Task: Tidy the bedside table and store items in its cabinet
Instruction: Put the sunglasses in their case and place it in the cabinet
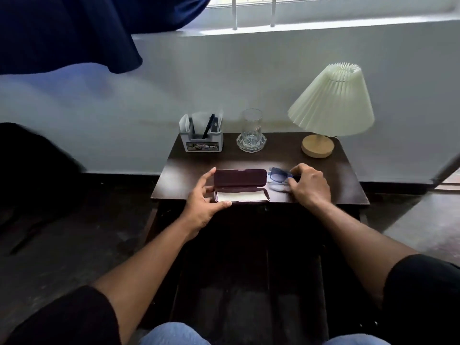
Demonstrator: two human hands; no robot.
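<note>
Two hands at one open glasses case on a dark tabletop.

Counted on top: one glasses case, one pair of blue glasses, one drinking glass on one clear cut-glass dish, one grey organiser box holding a dark pen and some papers, one lamp with pleated cream shade and round wooden base. Case near the front edge, maroon, lid stood up at the back, pale cloth lining the lower half. Left hand cupping the case's left end, grip spread, thumb on the front rim, fingers by the lid. Right hand just right of the case, grip pinching the glasses at one temple; glasses blue-framed with tinted lenses, touching or just over the tabletop, hard to tell which.
</note>
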